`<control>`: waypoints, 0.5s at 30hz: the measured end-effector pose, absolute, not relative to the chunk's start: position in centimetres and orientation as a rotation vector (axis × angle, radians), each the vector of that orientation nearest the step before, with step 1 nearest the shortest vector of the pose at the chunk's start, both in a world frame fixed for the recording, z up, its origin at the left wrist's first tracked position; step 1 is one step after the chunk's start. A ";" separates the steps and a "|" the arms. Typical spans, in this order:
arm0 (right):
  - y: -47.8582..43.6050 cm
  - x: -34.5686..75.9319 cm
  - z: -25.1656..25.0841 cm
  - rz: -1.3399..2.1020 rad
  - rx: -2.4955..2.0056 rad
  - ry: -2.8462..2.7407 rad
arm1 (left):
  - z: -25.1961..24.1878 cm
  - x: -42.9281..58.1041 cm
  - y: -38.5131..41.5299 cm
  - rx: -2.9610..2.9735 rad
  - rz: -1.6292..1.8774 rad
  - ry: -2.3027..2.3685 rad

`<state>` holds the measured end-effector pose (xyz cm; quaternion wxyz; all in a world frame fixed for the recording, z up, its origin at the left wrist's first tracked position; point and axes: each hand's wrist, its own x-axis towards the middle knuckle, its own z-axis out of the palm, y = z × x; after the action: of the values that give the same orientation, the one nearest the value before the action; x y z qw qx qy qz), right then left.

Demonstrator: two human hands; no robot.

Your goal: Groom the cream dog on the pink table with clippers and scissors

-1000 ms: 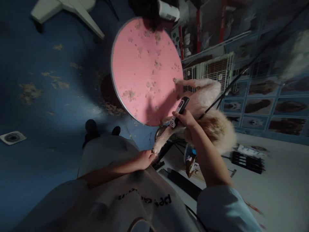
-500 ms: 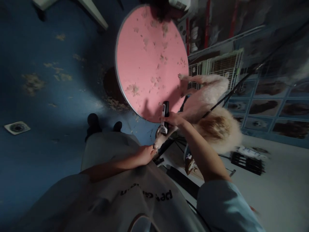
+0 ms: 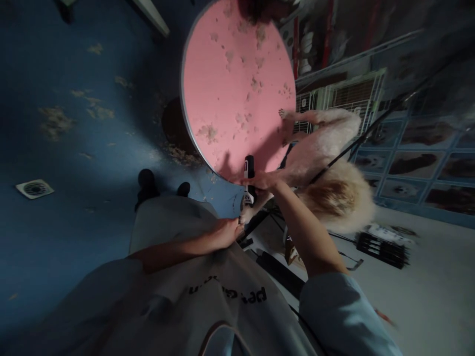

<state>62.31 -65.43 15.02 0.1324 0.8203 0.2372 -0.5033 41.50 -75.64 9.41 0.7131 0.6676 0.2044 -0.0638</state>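
Observation:
A cream-coloured dog (image 3: 311, 155) with a fluffy head and a close-cut body stands at the right edge of a round pink table (image 3: 211, 94). My left hand (image 3: 227, 233) is closed around the paw end of one foreleg (image 3: 251, 212), drawn out toward my apron. Wrapped in my right hand (image 3: 264, 181) are black-and-white hair clippers (image 3: 250, 168). Their pale head lies at the foreleg, just above the paw; whether the blade touches the hair cannot be made out. The fingertips of my left hand are partly hidden by the paw.
A dark grooming arm (image 3: 343, 153) slants past the dog's neck. Wire cages (image 3: 345, 99) stand behind the table. Tufts of cut hair (image 3: 55, 123) lie on the blue floor near a drain (image 3: 34, 189). A black rack (image 3: 382, 249) sits on the pale surface at right.
The clippers have slid a little along the foreleg toward the paw and stand more upright in view. My left hand keeps its hold. The whole view has shifted slightly.

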 end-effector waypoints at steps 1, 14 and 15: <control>-65.7 61.9 15.1 -1.531 2.384 0.688 | 9.2 41.6 -75.7 1.422 -0.127 0.473; -71.1 62.5 20.9 -1.896 2.887 0.939 | 6.7 43.5 -77.5 0.654 0.081 0.272; -71.4 63.8 21.5 -1.716 3.063 1.038 | 6.6 43.6 -77.5 0.649 0.083 0.264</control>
<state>63.77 -71.43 21.47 -0.2571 0.8085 0.2741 -0.4530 43.57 -77.52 6.63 0.9384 0.3178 0.1292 0.0404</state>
